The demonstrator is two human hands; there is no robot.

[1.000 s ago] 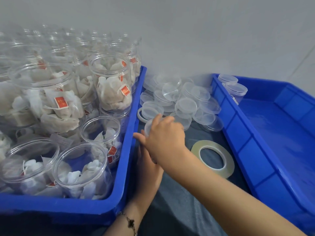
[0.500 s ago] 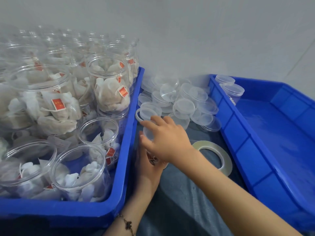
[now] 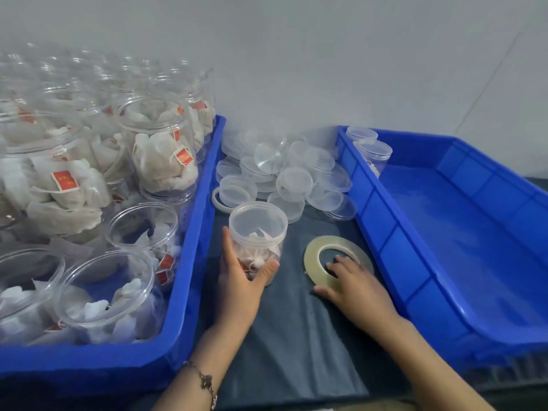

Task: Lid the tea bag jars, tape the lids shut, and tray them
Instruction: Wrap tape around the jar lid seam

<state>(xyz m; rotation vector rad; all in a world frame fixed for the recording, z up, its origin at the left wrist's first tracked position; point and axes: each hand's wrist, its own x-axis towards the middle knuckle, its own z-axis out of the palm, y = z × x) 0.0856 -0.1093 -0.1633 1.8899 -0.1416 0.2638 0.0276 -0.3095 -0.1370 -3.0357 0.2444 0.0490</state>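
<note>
Left hand (image 3: 240, 280) grips a lidded tea bag jar (image 3: 257, 232) low on its body, thumb and fingers curled round opposite sides; the jar stands upright on the dark cloth (image 3: 284, 336) between the two blue bins. Right hand (image 3: 355, 289) rests on the tape roll (image 3: 314, 262), which lies flat on the cloth: fingers spread, tips over the ring's near edge, thumb on the cloth beside it. Red tags on the tea bags (image 3: 63, 180) carry print too small to read.
</note>
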